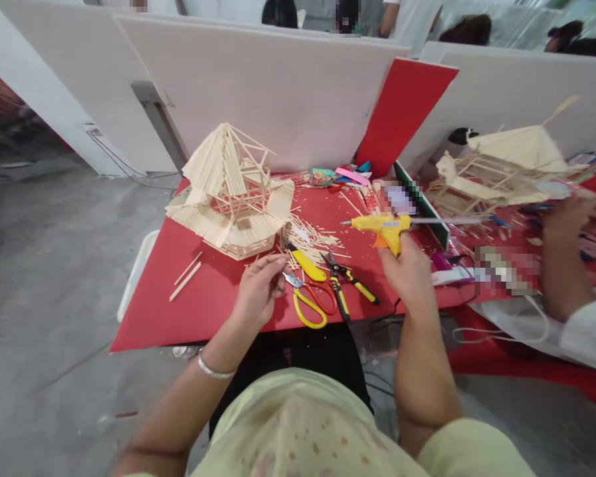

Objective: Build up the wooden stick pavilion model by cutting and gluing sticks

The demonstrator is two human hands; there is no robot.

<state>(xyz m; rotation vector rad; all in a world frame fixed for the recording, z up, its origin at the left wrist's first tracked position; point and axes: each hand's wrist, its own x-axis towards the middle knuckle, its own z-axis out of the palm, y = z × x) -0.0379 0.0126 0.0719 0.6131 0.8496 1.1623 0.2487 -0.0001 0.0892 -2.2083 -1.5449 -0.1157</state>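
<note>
My right hand [411, 275] grips a yellow hot glue gun [383, 225] by its handle, nozzle pointing left, a glue stick out of its back. In front of the stick model my left hand [262, 286] is closed in a pinch; whatever it holds is too small to make out. The model, a pale wooden pavilion [228, 199] with a partly covered roof, stands at the table's back left. Beside my left fingers lie scissors [310, 308] with red and yellow handles, a yellow utility knife [308, 263] and black-and-yellow pliers [345, 285]. Loose sticks [318, 235] are heaped behind them.
The red table [149, 318] has a white partition [268, 93] at its back. A few sticks [185, 281] lie on the left. A green-edged board [424, 205] separates a neighbour's place, with another stick model [506, 165] and a co-worker's hands [576, 218].
</note>
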